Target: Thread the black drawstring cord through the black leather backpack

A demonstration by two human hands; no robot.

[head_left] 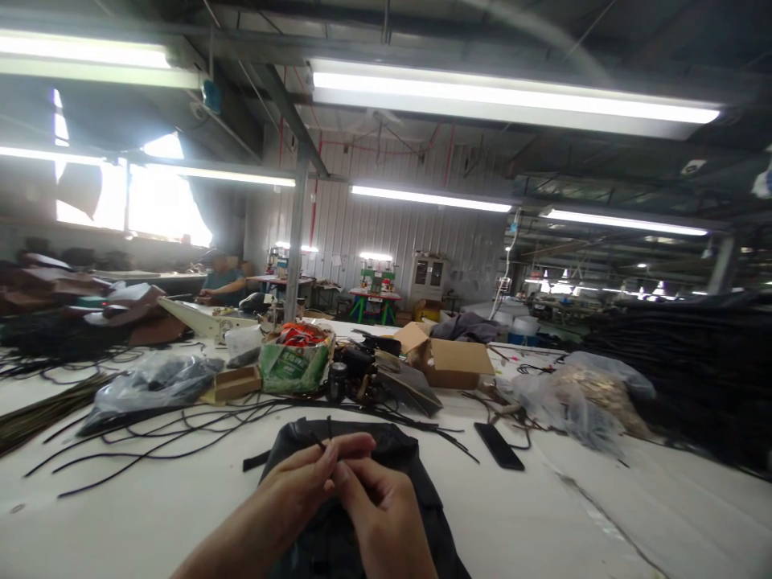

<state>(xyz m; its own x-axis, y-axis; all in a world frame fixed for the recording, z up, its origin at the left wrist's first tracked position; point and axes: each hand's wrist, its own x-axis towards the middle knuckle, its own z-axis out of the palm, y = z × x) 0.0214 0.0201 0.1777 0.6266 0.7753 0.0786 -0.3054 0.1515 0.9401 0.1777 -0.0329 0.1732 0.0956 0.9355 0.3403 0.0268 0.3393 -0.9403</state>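
Observation:
A black bag [395, 441], which looks soft, lies on the white table in front of me. Above it my two hands meet with their fingertips together. My left hand [307, 474] is closed in a pinch, and short ends of a thin black cord [318, 439] stick up beside its fingers. Pressed against those fingers, my right hand [383, 494] is pinched too; whatever lies between its thumb and forefinger is hidden. A black strap [256, 461] juts out from the bag's left side.
Long black cords [150, 457] spread over the table at left. Behind the bag stand a green bag [293, 368] with red contents and an open cardboard box [461, 362]. A phone [499, 446] and plastic bags [567, 402] lie right. A person [222, 280] sits farther back.

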